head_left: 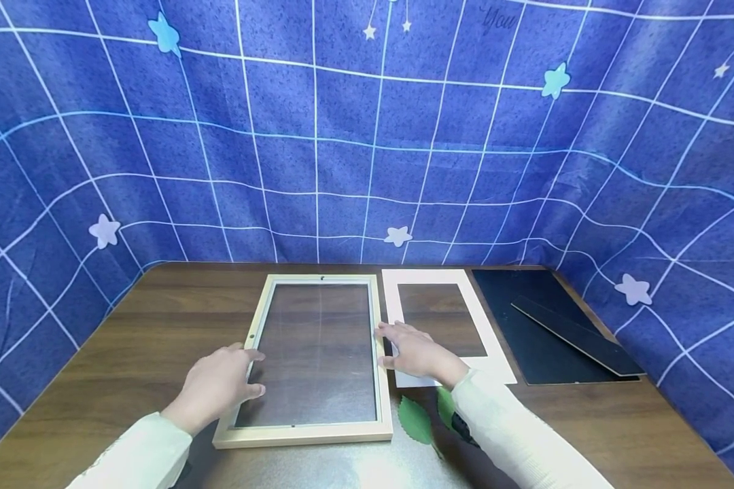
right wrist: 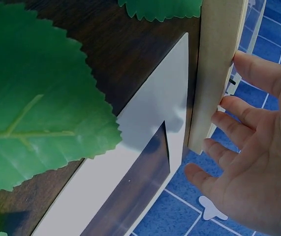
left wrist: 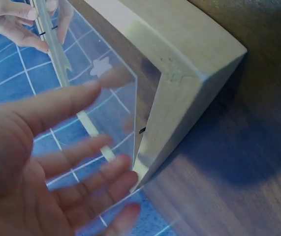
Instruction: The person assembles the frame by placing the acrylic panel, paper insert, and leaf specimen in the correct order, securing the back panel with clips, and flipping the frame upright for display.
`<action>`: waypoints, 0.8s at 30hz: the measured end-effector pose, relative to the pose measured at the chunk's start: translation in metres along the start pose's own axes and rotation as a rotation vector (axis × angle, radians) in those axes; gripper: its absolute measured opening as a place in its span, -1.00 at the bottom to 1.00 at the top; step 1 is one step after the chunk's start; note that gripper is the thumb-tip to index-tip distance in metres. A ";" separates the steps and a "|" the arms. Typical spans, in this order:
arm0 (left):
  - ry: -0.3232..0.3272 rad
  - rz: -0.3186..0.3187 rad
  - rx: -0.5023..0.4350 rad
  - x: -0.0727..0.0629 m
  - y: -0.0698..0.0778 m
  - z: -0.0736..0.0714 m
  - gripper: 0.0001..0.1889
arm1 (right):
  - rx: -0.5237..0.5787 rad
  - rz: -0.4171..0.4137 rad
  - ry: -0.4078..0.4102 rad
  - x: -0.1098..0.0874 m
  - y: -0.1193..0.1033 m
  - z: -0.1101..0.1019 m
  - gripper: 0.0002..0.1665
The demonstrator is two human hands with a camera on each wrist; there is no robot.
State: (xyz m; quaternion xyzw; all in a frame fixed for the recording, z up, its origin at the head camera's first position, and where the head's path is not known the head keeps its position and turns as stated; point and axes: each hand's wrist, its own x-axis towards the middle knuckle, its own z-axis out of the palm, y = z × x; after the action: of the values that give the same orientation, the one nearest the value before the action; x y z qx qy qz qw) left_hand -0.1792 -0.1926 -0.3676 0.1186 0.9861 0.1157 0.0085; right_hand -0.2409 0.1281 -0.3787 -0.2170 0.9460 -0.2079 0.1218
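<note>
A pale wooden picture frame [head_left: 302,433] lies flat on the brown table, with a clear pane [left wrist: 123,86] inside it that reflects the blue cloth. My left hand [head_left: 217,384] is at the frame's left side, thumb and fingers spread over the pane's edge; whether they touch it I cannot tell. At the opposite side my right hand [head_left: 418,350] rests its fingertips against the frame's right bar. In the right wrist view, the fingers [right wrist: 238,110] of that hand are extended along the bar. A white mat board [head_left: 498,360] with a rectangular opening lies partly under the right hand.
Right of the mat lies a black backing board [head_left: 501,299] with a narrow black strip [head_left: 587,339] slanting across it. Green leaves [head_left: 414,420] and a dark object [head_left: 461,429] are by my right sleeve. Blue gridded cloth [head_left: 342,136] hangs around the table [head_left: 116,367].
</note>
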 end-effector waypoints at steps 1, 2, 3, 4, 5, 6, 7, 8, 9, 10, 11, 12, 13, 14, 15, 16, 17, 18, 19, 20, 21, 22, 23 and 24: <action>-0.012 0.030 -0.012 0.000 0.001 0.001 -0.47 | 0.001 0.001 -0.001 0.000 0.000 0.000 -0.31; -0.028 0.068 -0.034 0.001 0.002 0.001 -0.45 | 0.003 0.001 -0.003 0.000 -0.001 0.000 -0.31; -0.054 0.099 -0.061 0.001 0.003 0.002 -0.43 | 0.005 0.002 -0.004 0.000 -0.001 0.000 -0.31; -0.082 0.127 -0.088 0.002 0.004 0.003 -0.40 | 0.008 0.002 -0.005 -0.001 -0.001 0.000 -0.31; -0.109 0.148 -0.108 0.002 0.004 0.003 -0.38 | 0.008 0.002 -0.006 -0.001 -0.002 0.000 -0.31; -0.132 0.163 -0.123 0.002 0.005 0.004 -0.36 | 0.006 0.003 -0.010 -0.001 -0.002 0.000 -0.31; -0.151 0.172 -0.134 0.002 0.005 0.004 -0.35 | 0.004 0.003 -0.011 -0.001 -0.002 0.000 -0.30; -0.165 0.177 -0.142 0.002 0.006 0.004 -0.35 | 0.004 0.001 -0.011 0.000 -0.002 0.000 -0.30; -0.178 0.180 -0.138 0.001 0.006 0.005 -0.35 | 0.003 0.001 -0.011 0.000 -0.001 0.000 -0.30; -0.185 0.183 -0.132 0.001 0.007 0.005 -0.35 | 0.000 0.003 -0.016 0.000 -0.001 0.000 -0.29; -0.192 0.180 -0.126 0.002 0.008 0.005 -0.36 | -0.001 0.004 -0.017 0.000 -0.001 0.001 -0.30; -0.200 0.178 -0.124 0.002 0.008 0.005 -0.37 | 0.000 0.005 -0.019 0.001 -0.001 0.001 -0.30; -0.209 0.175 -0.119 0.002 0.009 0.005 -0.37 | 0.004 0.004 -0.017 0.000 -0.001 0.001 -0.30; -0.214 0.177 -0.113 0.002 0.010 0.005 -0.38 | 0.008 0.004 -0.015 0.000 -0.001 0.001 -0.30; -0.217 0.179 -0.105 0.003 0.011 0.006 -0.38 | 0.009 0.007 -0.014 0.000 -0.001 0.002 -0.31; -0.223 0.173 -0.105 0.003 0.012 0.006 -0.36 | 0.011 0.007 -0.012 -0.001 -0.001 0.002 -0.31; -0.228 0.169 -0.100 0.004 0.012 0.007 -0.34 | 0.015 0.005 -0.007 0.000 0.000 0.002 -0.31; -0.232 0.167 -0.094 0.004 0.013 0.007 -0.31 | 0.015 0.005 -0.006 -0.001 0.000 0.002 -0.31; -0.234 0.163 -0.087 0.004 0.014 0.008 -0.28 | 0.013 0.003 -0.003 0.000 0.000 0.002 -0.31; -0.235 0.160 -0.081 0.005 0.015 0.008 -0.25 | 0.013 0.003 -0.003 0.000 0.001 0.001 -0.31; -0.233 0.156 -0.073 0.005 0.015 0.009 -0.22 | 0.011 0.004 -0.005 0.000 0.001 0.001 -0.30; -0.229 0.156 -0.063 0.006 0.015 0.009 -0.19 | 0.011 0.004 -0.007 0.000 0.001 0.001 -0.30; -0.225 0.157 -0.055 0.006 0.016 0.010 -0.18 | 0.009 0.006 -0.009 0.001 0.001 0.001 -0.29; -0.220 0.157 -0.051 0.006 0.016 0.009 -0.19 | 0.010 0.008 -0.009 0.001 0.001 0.001 -0.29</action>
State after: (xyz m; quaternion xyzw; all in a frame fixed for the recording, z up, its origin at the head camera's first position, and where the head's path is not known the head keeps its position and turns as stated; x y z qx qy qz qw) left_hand -0.1807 -0.1739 -0.3728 0.2070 0.9637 0.1274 0.1107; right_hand -0.2417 0.1280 -0.3805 -0.2136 0.9452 -0.2110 0.1282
